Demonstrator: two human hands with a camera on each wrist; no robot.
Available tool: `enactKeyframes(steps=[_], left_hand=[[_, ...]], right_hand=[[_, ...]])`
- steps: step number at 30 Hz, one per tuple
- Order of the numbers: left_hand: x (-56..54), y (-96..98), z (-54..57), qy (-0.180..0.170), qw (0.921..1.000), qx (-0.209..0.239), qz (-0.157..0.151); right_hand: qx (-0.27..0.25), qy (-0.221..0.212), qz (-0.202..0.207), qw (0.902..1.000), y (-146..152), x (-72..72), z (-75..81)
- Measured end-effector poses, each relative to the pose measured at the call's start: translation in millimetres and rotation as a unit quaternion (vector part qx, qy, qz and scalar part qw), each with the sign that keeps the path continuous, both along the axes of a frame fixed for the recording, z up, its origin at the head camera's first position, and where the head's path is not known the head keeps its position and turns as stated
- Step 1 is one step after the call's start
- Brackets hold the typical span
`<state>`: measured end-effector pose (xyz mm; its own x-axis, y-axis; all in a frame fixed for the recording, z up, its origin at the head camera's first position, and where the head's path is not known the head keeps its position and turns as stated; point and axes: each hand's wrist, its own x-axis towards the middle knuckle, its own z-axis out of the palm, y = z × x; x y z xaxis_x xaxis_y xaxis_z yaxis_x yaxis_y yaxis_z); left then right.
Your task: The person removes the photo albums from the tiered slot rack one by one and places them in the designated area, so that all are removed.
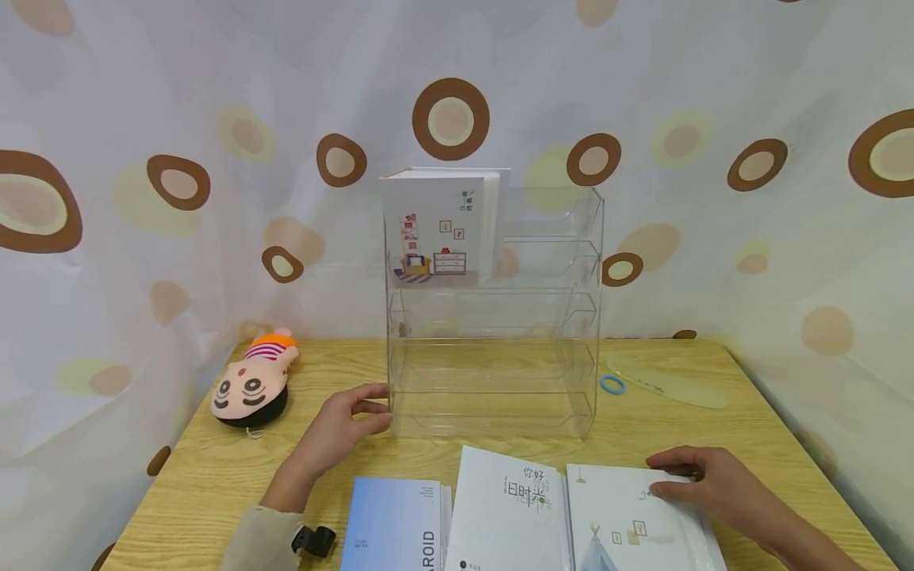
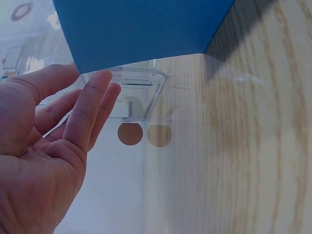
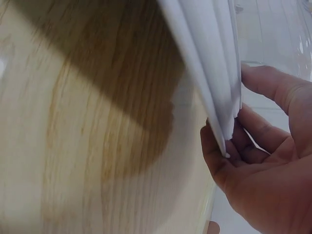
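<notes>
Head: white tent-print book (image 1: 607,507) on desk (image 1: 774,432), left of right hand (image 1: 710,484) — right edge pinched; left hand (image 1: 348,424), fingers loose, at left side of clear rack (image 1: 493,406). Left wrist: fingers beside rack. Right wrist: book edge — between thumb and fingers.

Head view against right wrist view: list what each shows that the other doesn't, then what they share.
Only the head view: the plush doll, the blue ring, the left hand and the blue-covered book.

Only the right wrist view: fingers reaching round the edge of the book with the tent drawing, on the side away from the thumb.

Both: the right hand gripping that book, and the wooden table.
</notes>
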<state>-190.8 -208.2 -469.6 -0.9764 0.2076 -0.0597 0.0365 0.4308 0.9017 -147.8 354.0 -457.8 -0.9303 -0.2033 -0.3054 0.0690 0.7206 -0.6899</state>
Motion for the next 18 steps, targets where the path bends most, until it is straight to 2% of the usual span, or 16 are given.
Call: enactKeyframes(steps=[7,18], left_hand=[[0.2,-0.6,0.5,-0.007,1.0000,0.003,0.000],[0.5,0.6,1.6,-0.002,1.0000,0.001,0.001]], right_hand=[[0.013,-0.011,-0.020,0.9996,-2.0,-0.7,-3.4],[0.008,-0.025,-0.029,0.9992,-0.6,0.5,-4.8]])
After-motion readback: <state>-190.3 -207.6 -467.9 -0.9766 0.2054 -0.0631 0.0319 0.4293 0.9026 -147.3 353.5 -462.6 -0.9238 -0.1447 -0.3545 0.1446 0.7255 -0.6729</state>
